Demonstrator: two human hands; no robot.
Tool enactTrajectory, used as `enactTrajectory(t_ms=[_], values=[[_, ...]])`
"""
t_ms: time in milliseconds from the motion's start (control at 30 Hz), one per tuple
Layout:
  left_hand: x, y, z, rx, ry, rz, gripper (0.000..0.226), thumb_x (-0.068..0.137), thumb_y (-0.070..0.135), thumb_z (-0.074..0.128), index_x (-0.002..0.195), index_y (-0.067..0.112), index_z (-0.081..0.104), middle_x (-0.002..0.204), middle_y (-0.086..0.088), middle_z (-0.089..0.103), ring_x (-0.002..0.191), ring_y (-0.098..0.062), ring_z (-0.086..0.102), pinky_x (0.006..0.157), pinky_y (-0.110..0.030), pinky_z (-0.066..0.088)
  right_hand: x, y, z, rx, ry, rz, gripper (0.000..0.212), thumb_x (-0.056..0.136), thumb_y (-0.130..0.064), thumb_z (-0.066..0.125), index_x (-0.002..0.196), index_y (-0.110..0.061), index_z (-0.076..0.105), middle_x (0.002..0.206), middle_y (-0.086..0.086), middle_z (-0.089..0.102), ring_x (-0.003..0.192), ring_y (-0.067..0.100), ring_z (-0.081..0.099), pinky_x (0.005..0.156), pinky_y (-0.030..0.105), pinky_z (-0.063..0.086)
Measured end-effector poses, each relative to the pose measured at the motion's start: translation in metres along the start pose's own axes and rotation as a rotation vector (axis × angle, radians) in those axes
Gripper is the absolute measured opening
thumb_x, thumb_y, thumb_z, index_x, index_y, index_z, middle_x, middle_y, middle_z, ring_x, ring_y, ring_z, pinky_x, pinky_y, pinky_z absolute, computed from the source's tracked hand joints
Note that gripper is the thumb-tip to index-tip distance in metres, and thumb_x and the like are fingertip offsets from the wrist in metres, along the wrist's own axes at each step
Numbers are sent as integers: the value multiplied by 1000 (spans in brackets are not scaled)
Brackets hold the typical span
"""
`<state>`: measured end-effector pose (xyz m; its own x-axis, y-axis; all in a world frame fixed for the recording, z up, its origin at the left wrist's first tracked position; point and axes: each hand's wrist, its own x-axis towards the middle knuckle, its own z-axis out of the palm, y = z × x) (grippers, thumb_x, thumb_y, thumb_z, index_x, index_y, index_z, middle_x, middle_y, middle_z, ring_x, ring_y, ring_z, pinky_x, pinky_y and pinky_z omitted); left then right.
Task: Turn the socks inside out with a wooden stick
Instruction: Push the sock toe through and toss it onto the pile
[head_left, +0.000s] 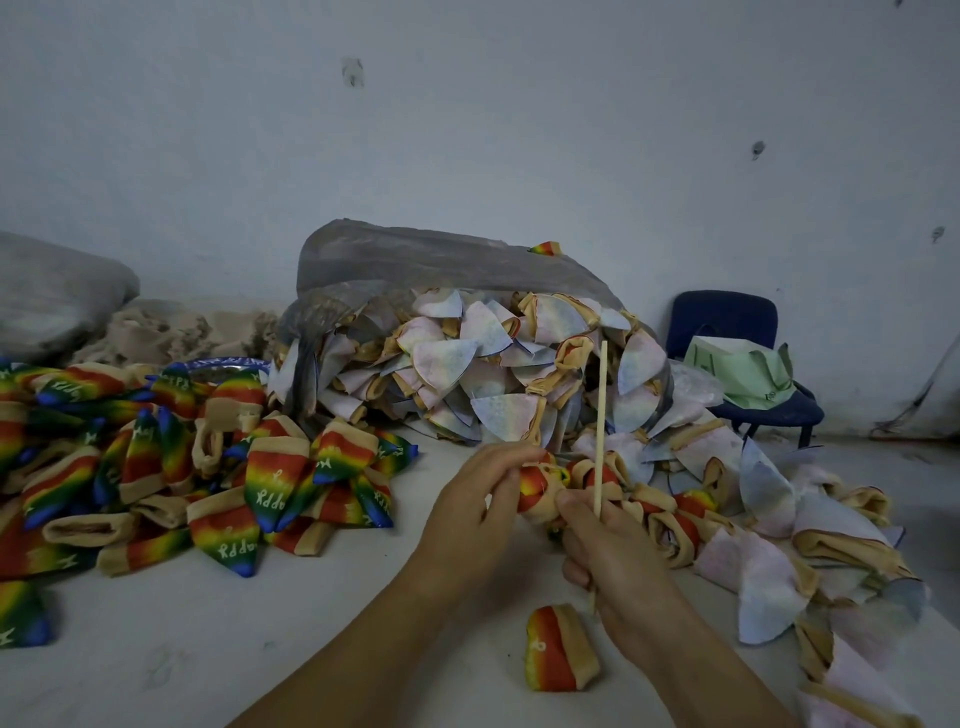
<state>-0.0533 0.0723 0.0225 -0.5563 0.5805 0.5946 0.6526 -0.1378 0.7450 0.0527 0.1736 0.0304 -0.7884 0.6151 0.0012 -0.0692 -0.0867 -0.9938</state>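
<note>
My right hand (618, 561) grips a thin wooden stick (601, 415) that stands almost upright, its top reaching up in front of the sock pile. My left hand (478, 504) pinches a bunched rainbow sock (537, 491) with a tan cuff, held right beside the stick; my right thumb also touches it. A small rainbow sock (558, 647) lies on the white surface just below my hands.
A heap of rainbow "HAPPY" socks (182, 467) covers the left. A grey plastic bag (415, 260) spills pale inside-out socks (493, 374) behind and to the right of my hands. A blue chair (727, 322) with a green bag (748, 374) stands far right.
</note>
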Motion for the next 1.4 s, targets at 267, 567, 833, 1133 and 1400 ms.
enactTrajectory(t_ms=[267,567,833,1133,1400], values=[[0,-1,0,2,-228,-120,34,96,29,62,120,52,53,126,28,51,114,16,47,87,-3,39,-1,-6,-4,-24,92,-10,31,97,-26,50,69,-25,63,46,-13,46,44,3,40,47,23,32],[4,-3,5,-550,-79,-618,14,97,30,59,105,26,71,90,9,73,83,-4,66,78,-21,52,0,-4,-9,-312,175,-297,5,91,-34,59,90,-39,61,81,-12,61,64,-5,57,46,9,43],[4,1,3,-712,-222,-661,24,90,37,65,93,15,72,56,6,45,50,-7,36,50,-19,32,-2,-3,-7,-407,-4,-340,15,95,-29,54,90,-42,60,63,-22,61,45,-2,48,43,13,39],[2,8,8,-711,-236,-757,27,95,32,48,91,13,66,61,4,46,54,-8,38,53,-22,33,-2,-4,0,-408,2,-363,18,93,-28,57,95,-45,58,77,-22,63,61,-5,57,49,9,39],[-1,11,14,-748,-362,-610,47,104,49,31,120,29,71,116,6,72,104,-10,67,81,-19,51,-2,-3,0,-423,31,-376,11,93,-24,58,89,-33,61,77,-19,67,73,-5,63,58,6,44]])
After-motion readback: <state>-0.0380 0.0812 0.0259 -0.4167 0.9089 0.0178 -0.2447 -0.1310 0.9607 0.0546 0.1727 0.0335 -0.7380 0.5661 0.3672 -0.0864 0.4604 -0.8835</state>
